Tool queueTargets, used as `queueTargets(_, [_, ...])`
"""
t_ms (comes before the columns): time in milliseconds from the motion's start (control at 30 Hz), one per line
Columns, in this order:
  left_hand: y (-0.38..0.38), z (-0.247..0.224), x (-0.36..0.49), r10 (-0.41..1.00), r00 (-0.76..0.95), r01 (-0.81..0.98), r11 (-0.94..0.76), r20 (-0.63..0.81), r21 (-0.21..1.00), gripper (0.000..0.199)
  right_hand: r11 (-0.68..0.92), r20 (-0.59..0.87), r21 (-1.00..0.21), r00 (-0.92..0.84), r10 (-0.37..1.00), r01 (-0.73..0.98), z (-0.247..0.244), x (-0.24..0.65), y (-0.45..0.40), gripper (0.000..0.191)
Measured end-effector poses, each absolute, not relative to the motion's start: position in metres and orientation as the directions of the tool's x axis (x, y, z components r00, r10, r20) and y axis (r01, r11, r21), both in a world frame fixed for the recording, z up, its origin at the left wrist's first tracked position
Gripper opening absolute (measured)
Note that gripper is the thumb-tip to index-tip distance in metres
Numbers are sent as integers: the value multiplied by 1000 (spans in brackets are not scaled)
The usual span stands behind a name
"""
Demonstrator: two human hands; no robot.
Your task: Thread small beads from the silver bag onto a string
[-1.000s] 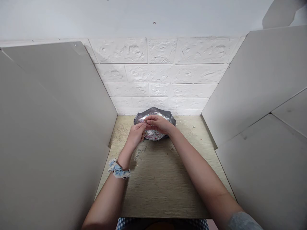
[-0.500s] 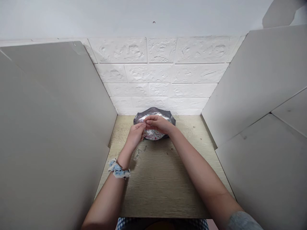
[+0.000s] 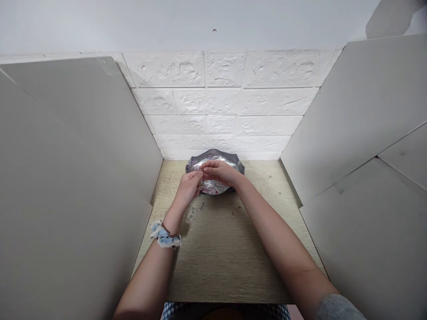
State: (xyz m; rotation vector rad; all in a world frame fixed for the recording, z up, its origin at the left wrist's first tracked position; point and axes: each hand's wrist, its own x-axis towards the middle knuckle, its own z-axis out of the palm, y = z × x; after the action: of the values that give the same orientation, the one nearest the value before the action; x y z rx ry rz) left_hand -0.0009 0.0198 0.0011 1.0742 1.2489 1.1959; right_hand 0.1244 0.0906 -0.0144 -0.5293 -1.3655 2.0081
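Note:
Fingertips pinched, my left hand (image 3: pixel 191 184) meets my right hand (image 3: pixel 220 172) over a silvery, foil-like bag or tray (image 3: pixel 213 155) at the back of the table. Whatever the two pinches hold is too small to make out. Below my right hand, many small multicoloured beads (image 3: pixel 215 187) lie in the silvery holder. A short strand of clear beads (image 3: pixel 200 207) rests on the wood just in front of it, its upper end running close to my left hand. A blue and white scrunchie (image 3: pixel 165 235) circles my left wrist.
The wooden tabletop (image 3: pixel 227 258) ends against a white brick-patterned wall (image 3: pixel 223 102). Grey panels rise on the left (image 3: pixel 80 178) and right (image 3: pixel 360 133). A few tiny loose bits (image 3: pixel 279 193) lie on the wood at right.

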Motion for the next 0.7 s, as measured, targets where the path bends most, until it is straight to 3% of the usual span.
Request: queueTargets(700, [21, -2, -2, 993, -44, -58, 110, -112, 992, 25, -247, 13, -935, -717, 697, -256, -11, 127, 92, 12])
